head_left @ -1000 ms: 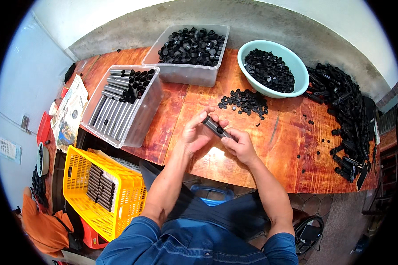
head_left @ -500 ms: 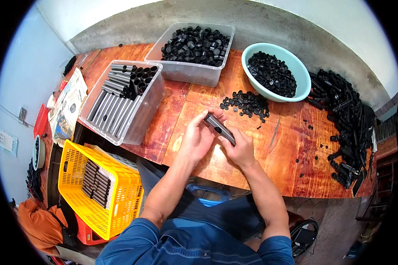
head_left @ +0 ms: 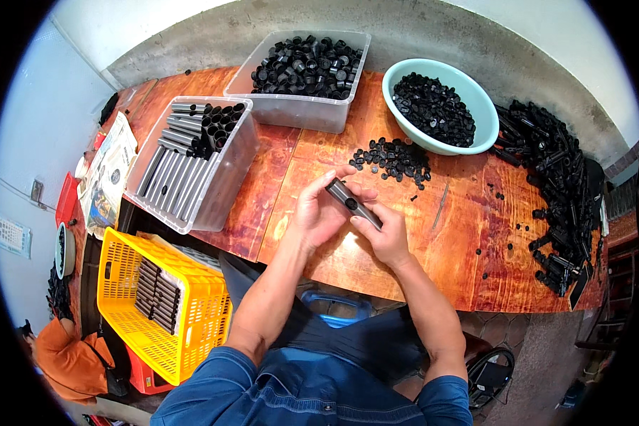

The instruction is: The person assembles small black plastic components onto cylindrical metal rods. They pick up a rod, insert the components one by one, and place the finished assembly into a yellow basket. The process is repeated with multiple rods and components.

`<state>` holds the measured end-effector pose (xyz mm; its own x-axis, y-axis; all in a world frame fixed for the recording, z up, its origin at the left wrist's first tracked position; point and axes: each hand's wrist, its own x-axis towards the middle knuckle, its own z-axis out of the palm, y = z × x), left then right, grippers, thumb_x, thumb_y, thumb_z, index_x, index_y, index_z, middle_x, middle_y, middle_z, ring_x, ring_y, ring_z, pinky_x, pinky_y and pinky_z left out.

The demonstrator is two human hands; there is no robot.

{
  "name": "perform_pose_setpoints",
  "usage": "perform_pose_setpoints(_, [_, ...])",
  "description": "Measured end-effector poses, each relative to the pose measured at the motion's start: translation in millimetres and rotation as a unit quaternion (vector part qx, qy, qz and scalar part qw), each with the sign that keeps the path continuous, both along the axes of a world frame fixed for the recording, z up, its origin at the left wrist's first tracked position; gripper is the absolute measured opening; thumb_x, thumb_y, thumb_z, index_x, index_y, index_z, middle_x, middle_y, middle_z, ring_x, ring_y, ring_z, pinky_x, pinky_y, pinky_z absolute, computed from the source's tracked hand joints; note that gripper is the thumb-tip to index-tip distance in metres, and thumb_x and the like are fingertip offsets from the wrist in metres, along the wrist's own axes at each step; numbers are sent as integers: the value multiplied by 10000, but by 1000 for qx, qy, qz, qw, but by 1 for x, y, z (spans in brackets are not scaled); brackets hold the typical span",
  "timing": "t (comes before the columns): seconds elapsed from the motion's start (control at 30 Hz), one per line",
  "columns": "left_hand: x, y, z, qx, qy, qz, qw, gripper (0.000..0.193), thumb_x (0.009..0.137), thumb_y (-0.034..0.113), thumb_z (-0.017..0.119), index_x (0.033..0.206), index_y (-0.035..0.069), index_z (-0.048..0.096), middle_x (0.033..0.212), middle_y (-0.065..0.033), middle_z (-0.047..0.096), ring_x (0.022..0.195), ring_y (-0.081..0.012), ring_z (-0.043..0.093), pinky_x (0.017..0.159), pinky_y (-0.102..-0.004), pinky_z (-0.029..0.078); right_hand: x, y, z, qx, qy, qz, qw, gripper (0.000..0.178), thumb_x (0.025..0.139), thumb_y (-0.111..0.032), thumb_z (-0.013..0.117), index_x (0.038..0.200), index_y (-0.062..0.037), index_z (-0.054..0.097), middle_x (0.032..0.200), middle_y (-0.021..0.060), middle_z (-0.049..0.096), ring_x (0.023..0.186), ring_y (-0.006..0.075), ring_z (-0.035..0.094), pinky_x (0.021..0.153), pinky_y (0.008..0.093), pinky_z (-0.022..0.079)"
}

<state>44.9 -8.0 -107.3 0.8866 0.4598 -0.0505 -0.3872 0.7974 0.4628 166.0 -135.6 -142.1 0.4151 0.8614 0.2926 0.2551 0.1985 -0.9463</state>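
Observation:
Over the table's front part I hold a dark tube [head_left: 362,211] at a slant, with a round dark spot, perhaps a hole, in its side. My right hand [head_left: 387,238] grips the tube's near end, thumb along the top. My left hand [head_left: 318,216] cradles the far end, its fingers showing behind the tube and one digit stretched past its tip. Just beyond lies a loose pile of small black round parts [head_left: 397,160]. A thin metal rod [head_left: 441,204] rests right of my hands.
Clear bins hold dark tubes [head_left: 181,174] and black caps [head_left: 309,67]. A pale blue basin [head_left: 491,117] contains small black parts. Black assemblies [head_left: 557,184] are heaped at right. A yellow crate [head_left: 192,334] with tubes stands lower left, near a person in orange [head_left: 67,362].
A digit of my left hand has lifted off the tube's far end and now reaches past it. The tube has shifted slightly in my grip; the whole view has moved a little.

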Motion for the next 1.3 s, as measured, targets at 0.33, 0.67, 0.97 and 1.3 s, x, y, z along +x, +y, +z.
perform_pose_setpoints(0.33, [4, 2, -15, 54, 6, -29, 998, 497, 1029, 493, 517, 1219, 57, 660, 1054, -201, 738, 1199, -400, 658, 1086, -527, 481, 9, 1, 16, -113, 359, 129, 917, 168, 979, -172, 712, 1034, -16, 682, 704, 23, 601, 478, 67, 487, 426, 227, 345])
perform_pose_setpoints(0.67, [13, -6, -25, -52, -12, 19, 998, 519, 1063, 489, 429, 999, 44, 687, 853, -144, 663, 1230, -419, 612, 1097, -553, 463, -6, 6, 5, -12, -195, -109, 975, 287, 876, -207, 796, 1057, 0, 715, 830, 184, 721, 751, 347, 731, 668, 410, 564])
perform_pose_setpoints(0.97, [9, -9, -6, 55, -20, 7, 998, 469, 1079, 422, 402, 1067, 27, 654, 1111, -202, 707, 1328, -434, 581, 1137, -552, 453, -4, -4, 14, -92, 199, 25, 975, 199, 981, -196, 717, 1024, -1, 709, 677, -56, 545, 565, 34, 447, 513, 238, 329])
perform_pose_setpoints(1.3, [24, -9, -20, 76, 85, 67, 991, 621, 1114, 555, 355, 1403, 37, 541, 1238, -144, 682, 1164, -266, 661, 1045, -455, 518, -3, 11, 4, -47, 225, 4, 973, 118, 1022, -153, 634, 1055, -40, 626, 703, -58, 506, 544, 32, 433, 487, 215, 328])
